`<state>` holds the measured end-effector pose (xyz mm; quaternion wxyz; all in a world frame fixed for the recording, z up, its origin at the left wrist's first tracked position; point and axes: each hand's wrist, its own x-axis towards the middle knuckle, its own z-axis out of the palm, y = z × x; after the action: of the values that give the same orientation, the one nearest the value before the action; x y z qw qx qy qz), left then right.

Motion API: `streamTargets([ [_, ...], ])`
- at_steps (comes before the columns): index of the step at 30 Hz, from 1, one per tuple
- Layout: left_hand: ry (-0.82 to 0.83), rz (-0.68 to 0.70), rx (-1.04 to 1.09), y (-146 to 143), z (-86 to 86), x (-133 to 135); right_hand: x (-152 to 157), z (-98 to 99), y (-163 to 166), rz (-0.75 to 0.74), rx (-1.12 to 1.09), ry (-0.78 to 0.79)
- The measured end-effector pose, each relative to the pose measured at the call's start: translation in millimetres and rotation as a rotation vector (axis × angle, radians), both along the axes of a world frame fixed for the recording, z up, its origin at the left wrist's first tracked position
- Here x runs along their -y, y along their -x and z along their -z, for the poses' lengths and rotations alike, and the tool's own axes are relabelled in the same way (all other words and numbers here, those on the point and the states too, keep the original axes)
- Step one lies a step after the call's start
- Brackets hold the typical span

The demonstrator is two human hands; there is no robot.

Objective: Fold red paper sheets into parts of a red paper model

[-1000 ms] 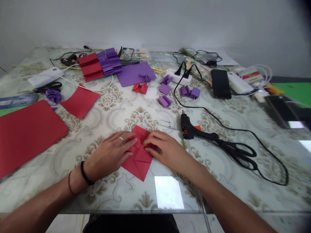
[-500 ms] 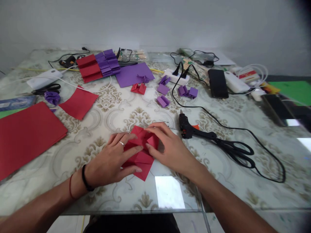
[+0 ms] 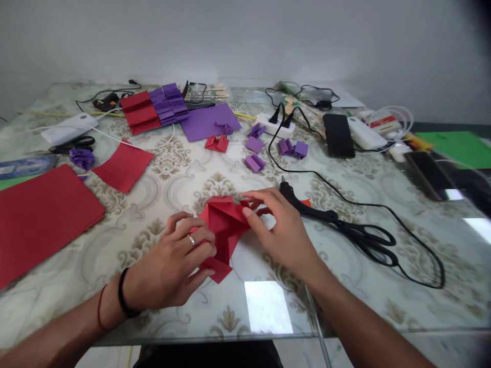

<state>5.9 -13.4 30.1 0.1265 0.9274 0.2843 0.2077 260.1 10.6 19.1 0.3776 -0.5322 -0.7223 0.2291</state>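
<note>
A folded sheet of red paper (image 3: 226,230) is spread partly open between my two hands, its flaps raised at the sides and its middle hollow. My left hand (image 3: 180,255), with a ring and a black wristband, grips the left flap with curled fingers. On the right, my right hand (image 3: 276,220) pinches the upper right flap between thumb and fingers. A glue gun (image 3: 293,197) lies just beyond my right hand, beside black-handled scissors (image 3: 368,237). Past the paper sits a small red folded piece (image 3: 217,143).
Red sheets (image 3: 46,220) and a smaller red square (image 3: 125,166) lie left. Several small purple folded pieces (image 3: 254,145) sit near a white power strip (image 3: 276,125). A black cord (image 3: 345,189) loops across the right side. Phones (image 3: 338,135) and a white charger (image 3: 366,134) stand far right.
The red paper has gone from lying nearly flat to opened up, its side flaps pulled apart and raised. My left hand has shifted slightly left, my right hand slightly right.
</note>
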Motion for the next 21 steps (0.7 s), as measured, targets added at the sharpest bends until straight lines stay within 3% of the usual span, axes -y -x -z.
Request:
streamTargets([
  [8,-0.035,-0.003,0.04,4.5,-12.7,0.4,-8.6,6.3,-11.3,0.074,-0.173,0.121],
  [21,-0.058,-0.083,-0.017,5.5,-7.1,2.1,4.4,4.0,8.4,-0.135,0.06,0.139],
])
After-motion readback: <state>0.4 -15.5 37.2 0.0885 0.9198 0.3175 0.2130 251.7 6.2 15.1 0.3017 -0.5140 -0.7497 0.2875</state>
